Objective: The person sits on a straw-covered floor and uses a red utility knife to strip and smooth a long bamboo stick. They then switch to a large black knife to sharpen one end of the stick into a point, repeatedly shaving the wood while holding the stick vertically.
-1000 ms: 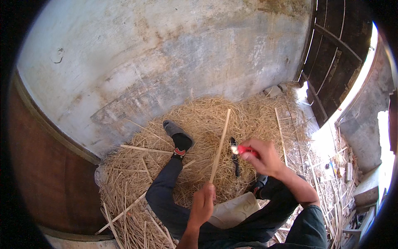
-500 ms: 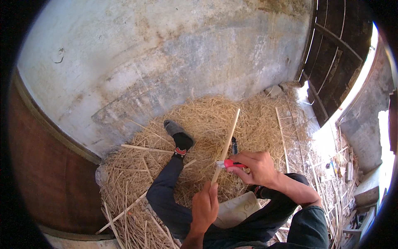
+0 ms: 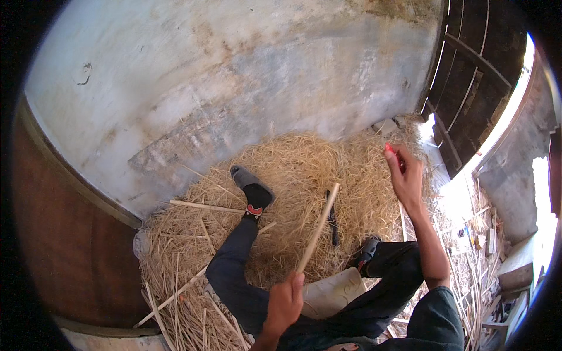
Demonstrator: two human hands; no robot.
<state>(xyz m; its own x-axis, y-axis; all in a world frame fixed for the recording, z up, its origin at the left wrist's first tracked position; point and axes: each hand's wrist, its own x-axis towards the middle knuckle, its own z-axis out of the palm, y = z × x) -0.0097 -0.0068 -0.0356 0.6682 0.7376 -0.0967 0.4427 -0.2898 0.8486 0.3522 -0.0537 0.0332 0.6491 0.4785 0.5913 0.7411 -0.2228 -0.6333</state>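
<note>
My left hand (image 3: 285, 301) is closed around the lower end of a pale wooden strip (image 3: 319, 225), which slants up and to the right above the straw. Well beyond the strip's far end, up to the right, my right hand (image 3: 407, 175) is raised, its fingers wrapped round a red-handled cutter (image 3: 389, 148). Only a bit of the red handle shows; its blade cannot be made out now. A pale cloth or sheet (image 3: 333, 292) lies between my legs, under the strip. Just past the strip, a narrow black object (image 3: 332, 219) rests on the straw.
Straw and thin shavings (image 3: 293, 158) cover the floor. Long pale strips (image 3: 208, 207) lie at the left, and more sticks (image 3: 468, 281) are scattered at the right. A stained wall (image 3: 263, 76) rises ahead; dark boards (image 3: 480, 70) stand at the far right.
My right hand has swung up and away to the right with the red cutter, off the strip it was touching. The strip's far end has dropped toward me.
</note>
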